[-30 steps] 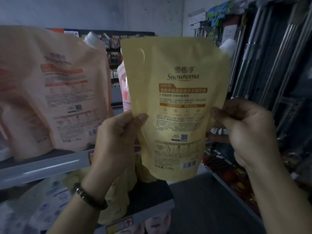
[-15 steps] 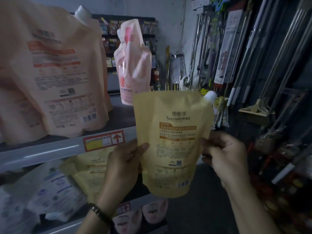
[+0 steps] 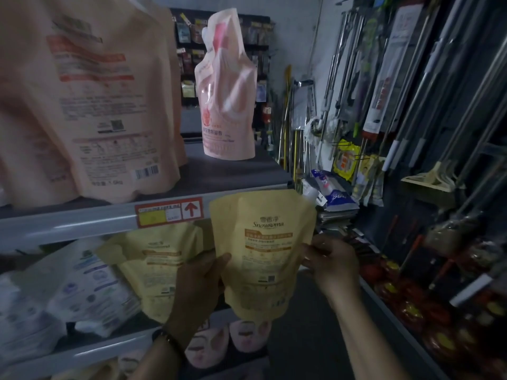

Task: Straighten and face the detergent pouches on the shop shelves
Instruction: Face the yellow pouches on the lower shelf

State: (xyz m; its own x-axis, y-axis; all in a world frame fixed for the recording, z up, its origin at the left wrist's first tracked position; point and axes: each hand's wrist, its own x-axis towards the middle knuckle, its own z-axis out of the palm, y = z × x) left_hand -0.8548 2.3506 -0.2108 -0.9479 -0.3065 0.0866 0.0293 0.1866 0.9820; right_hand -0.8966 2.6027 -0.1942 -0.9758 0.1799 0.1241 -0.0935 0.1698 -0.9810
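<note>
I hold a yellow Snowroma detergent pouch upright in front of the middle shelf, its printed back toward me and its white spout at the top right. My left hand grips its left edge, thumb on the front. My right hand pinches its right edge. Another yellow pouch leans on the middle shelf just left of it. On the upper shelf stands a big peach pouch and, further back, a small pink pouch that stands crooked.
White and lilac pouches lie slumped at the left of the middle shelf. Pink pouches sit on the shelf below. Mop and broom handles hang along the right wall, with red packets on a low rack.
The yellow pouch has come down from face height to the middle shelf's level, both hands still on its edges. The upper shelf's pink pouch is now uncovered.
</note>
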